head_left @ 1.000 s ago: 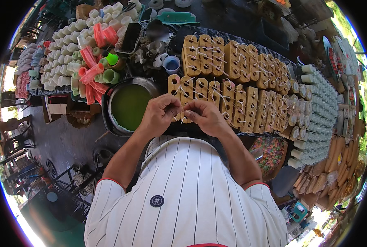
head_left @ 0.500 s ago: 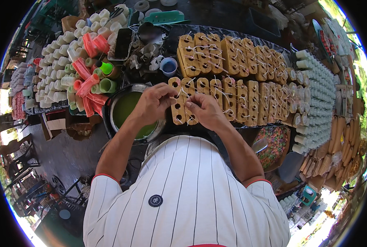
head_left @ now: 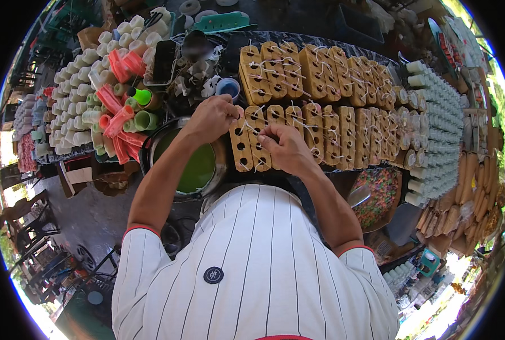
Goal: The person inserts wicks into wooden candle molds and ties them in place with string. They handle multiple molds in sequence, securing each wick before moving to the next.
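Observation:
Tan blocks (head_left: 242, 152) with round holes stand in two rows, white strings (head_left: 262, 160) strung through and across them. My left hand (head_left: 211, 120) is at the far end of the leftmost front block, fingertips pinched on a thin white string. Over the neighbouring blocks, my right hand (head_left: 287, 148) has its thumb and forefinger closed at a string too. The fingers partly hide the string in both hands. Beneath my left forearm is a metal pot (head_left: 223, 169) of green liquid (head_left: 197, 170).
A cup of blue liquid (head_left: 228, 88) stands beyond my left hand. Pink-red moulded pieces (head_left: 118, 120) and many pale cylinders (head_left: 74, 105) fill the left. Rows of whitish cups (head_left: 436, 127) stand at the right, near a box of colourful bits (head_left: 380, 198).
My left hand has shifted up, away from me, toward the far end of the leftmost block. My right hand has moved slightly right, widening the gap between the hands.

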### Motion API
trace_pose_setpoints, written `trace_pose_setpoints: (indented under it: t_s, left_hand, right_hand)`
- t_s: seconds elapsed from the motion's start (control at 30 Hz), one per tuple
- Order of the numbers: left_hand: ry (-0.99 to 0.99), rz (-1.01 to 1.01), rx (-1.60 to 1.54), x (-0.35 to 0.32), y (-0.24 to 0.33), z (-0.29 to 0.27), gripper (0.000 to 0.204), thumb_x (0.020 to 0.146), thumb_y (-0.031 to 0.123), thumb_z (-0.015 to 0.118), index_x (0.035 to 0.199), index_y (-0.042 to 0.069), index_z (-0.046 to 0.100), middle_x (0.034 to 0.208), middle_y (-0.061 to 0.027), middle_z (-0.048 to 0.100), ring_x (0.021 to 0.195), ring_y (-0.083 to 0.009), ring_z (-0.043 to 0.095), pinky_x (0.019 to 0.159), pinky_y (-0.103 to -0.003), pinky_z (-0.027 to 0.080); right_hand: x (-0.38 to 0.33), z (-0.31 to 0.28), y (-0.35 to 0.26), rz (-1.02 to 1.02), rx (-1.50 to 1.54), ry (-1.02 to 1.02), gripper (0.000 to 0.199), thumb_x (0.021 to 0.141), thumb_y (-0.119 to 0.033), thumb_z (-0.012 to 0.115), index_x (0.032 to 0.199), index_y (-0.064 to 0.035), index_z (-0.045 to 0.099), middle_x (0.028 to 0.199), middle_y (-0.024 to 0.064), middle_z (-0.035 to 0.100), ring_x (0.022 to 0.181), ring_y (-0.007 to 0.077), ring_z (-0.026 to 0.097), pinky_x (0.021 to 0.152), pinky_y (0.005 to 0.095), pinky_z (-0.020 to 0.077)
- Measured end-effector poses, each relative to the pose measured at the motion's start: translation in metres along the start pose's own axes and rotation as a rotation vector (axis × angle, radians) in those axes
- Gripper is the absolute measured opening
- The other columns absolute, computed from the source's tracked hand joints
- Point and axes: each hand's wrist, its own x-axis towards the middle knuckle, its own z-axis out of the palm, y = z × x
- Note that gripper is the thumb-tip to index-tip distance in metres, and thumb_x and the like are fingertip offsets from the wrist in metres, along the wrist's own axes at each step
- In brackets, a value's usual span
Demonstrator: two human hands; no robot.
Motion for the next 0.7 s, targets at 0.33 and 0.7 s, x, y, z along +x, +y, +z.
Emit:
trace_pose_setpoints:
  t_s: [0.33, 0.7]
  left_hand:
    - [0.128, -0.006, 0.203, -0.004, -0.003, 0.009, 0.014, 0.100, 0.014, 0.059, 0.099, 0.000, 0.059, 0.099, -0.0203, 0.064, 0.102, -0.0420, 0.065, 0.090, -0.051, 0.051]
    - [-0.009, -0.168, 0.025, -0.004, 0.015, -0.009, 0.009, 0.095, 0.004, 0.059, 0.102, -0.001, 0.060, 0.106, -0.0234, 0.067, 0.110, -0.0425, 0.065, 0.096, -0.051, 0.052]
  right_hand:
    - [0.036, 0.008, -0.021, -0.165, -0.267, 0.092, 0.028, 0.100, -0.023, 0.062, 0.111, 0.0006, 0.073, 0.107, 0.0215, 0.075, 0.101, 0.0391, 0.068, 0.093, 0.0480, 0.0508]
    - [0.056, 0.024, -0.026, -0.146, -0.396, 0.102, 0.028, 0.098, -0.022, 0.059, 0.106, 0.0007, 0.073, 0.110, 0.0236, 0.074, 0.111, 0.0423, 0.067, 0.098, 0.0514, 0.0505]
